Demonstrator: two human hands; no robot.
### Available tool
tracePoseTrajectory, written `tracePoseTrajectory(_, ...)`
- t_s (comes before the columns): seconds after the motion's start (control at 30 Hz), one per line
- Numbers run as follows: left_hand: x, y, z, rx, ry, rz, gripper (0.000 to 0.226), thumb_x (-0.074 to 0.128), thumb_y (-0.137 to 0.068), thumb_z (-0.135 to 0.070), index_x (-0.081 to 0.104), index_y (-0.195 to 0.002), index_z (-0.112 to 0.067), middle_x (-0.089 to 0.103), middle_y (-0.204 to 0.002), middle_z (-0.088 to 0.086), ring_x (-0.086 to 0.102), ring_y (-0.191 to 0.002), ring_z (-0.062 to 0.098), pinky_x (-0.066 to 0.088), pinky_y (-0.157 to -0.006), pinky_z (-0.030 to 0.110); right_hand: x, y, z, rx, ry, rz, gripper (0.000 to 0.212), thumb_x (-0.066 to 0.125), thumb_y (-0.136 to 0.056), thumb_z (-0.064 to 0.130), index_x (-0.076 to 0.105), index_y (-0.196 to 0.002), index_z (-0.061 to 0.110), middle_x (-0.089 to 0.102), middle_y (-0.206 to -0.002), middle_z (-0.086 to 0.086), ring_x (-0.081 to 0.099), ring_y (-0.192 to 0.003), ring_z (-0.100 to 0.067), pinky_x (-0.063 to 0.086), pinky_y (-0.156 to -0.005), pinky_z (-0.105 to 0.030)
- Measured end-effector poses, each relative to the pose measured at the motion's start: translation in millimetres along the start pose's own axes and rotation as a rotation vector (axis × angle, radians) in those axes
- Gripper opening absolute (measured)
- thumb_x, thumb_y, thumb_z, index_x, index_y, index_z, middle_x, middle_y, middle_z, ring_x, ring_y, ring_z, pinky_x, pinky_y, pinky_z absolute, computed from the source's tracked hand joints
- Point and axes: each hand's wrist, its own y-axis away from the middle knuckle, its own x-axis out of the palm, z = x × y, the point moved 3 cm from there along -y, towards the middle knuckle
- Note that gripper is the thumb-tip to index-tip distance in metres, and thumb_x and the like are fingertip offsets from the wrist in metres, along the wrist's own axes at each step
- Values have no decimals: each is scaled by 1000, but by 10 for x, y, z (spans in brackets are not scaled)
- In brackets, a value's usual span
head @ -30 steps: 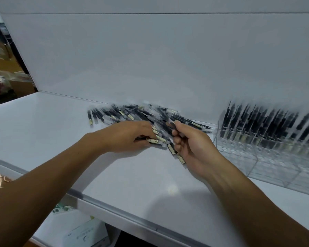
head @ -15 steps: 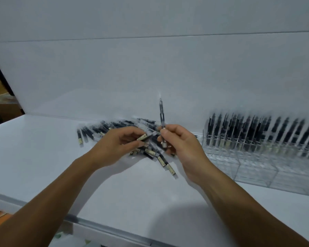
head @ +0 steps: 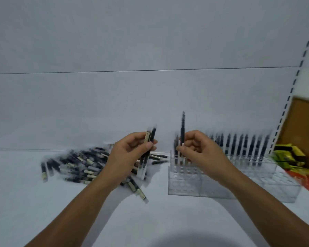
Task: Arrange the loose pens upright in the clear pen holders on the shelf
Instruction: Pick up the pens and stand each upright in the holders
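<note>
A plain matt white back panel [head: 150, 41] fills the upper half of the view and is crossed by one thin horizontal seam [head: 96, 72]; it meets a flat white shelf [head: 25, 211] along a straight rear edge. At the right, a white slotted metal upright [head: 296, 75] runs diagonally down the panel, with a brown flat board [head: 303, 122] directly beside it and yellow-green packages [head: 291, 154] and a red package [head: 307, 180] lying below on the shelf. Lighting is even and diffuse, with a soft dark shadow [head: 182, 236] on the shelf at the bottom centre.

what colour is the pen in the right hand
Black; the pen shows best in the head view.
</note>
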Motion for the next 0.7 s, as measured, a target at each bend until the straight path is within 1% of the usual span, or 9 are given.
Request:
tracePoseTrajectory(0.1, 292, -84, 19, -27, 73, -1, 18, 59, -89, -6, 65, -106, -9, 75, -96, 2, 72, -86, 16, 55, -71, 22, -425, 41, -166, -1, 71, -45, 12, 69, -90, 22, 59, -95, 26, 64, -83, -2, 63, -78, -23, 54, -77, -46)
tracePoseTrajectory(0.17, 486, -141, 40, -46, 111, 16, 19, 60, -89, -9, 65, -107, -10, 75, -98, 2, 71, -90, 17, 56, -74, 24, -685, 54, -236, -13, 100, -89, 6, 67, -90, 22, 64, -92, 27, 68, -82, 0, 67, -81, -24, 54, -79, -46)
tracePoseTrajectory(0.23, 686, -187, 55, -69, 162, 41, 21, 61, -87, -12, 65, -108, -11, 75, -100, 3, 71, -92, 17, 57, -79, 27, -896, 48, -269, -25, 135, -150, 4, 66, -91, 24, 68, -87, 24, 69, -78, 2, 66, -78, -21, 53, -76, -40)
tracePoseTrajectory(0.33, 1000, -255, 65, -83, 229, 79, 24, 61, -86, -12, 64, -111, -9, 74, -102, 4, 71, -94, 18, 57, -83, 29, -1134, -3, -304, -45, 186, -248, 9, 65, -92, 25, 70, -85, 25, 64, -75, 7, 58, -67, -6, 47, -64, -22)
tracePoseTrajectory(0.4, 1182, -291, 63, -85, 264, 98, 27, 63, -83, -16, 64, -109, -10, 75, -101, 3, 70, -94, 17, 57, -84, 30, -1224, -33, -358, -35, 182, -300, 6, 66, -92, 22, 70, -91, 25, 65, -78, 4, 56, -67, -5, 46, -62, -20)
tracePoseTrajectory(0.47, 1326, -318, 79, -93, 287, 116, 25, 62, -84, -15, 64, -109, -11, 74, -101, 2, 70, -95, 16, 57, -84, 30, -1261, -30, -444, -24, 159, -330, 11, 66, -91, 15, 68, -100, 21, 61, -78, 0, 52, -67, -8, 44, -58, -17)
tracePoseTrajectory(0.53, 1427, -342, 117, -103, 295, 128, 23, 61, -87, -13, 64, -110, -12, 74, -103, 2, 70, -96, 16, 57, -85, 31, -1270, -17, -523, -17, 180, -358, 12, 67, -90, 13, 66, -101, 19, 59, -77, -1, 52, -68, -11, 43, -57, -16)
tracePoseTrajectory(0.6, 1507, -373, 160, -112, 315, 140, 27, 62, -84, -17, 64, -111, -12, 74, -104, 1, 70, -98, 16, 57, -85, 31, -1292, -7, -574, -12, 247, -391, 7, 67, -91, 19, 67, -97, 22, 66, -80, 0, 61, -74, -14, 51, -66, -21)
tracePoseTrajectory(0.7, 1585, -403, 243, -140, 402, 138, 31, 63, -79, -19, 65, -109, -12, 74, -104, 1, 69, -99, 15, 56, -80, 27, -1333, 2, -637, 2, 271, -418, 5, 64, -92, 24, 69, -94, 22, 71, -82, -4, 68, -84, -21, 57, -77, -40)
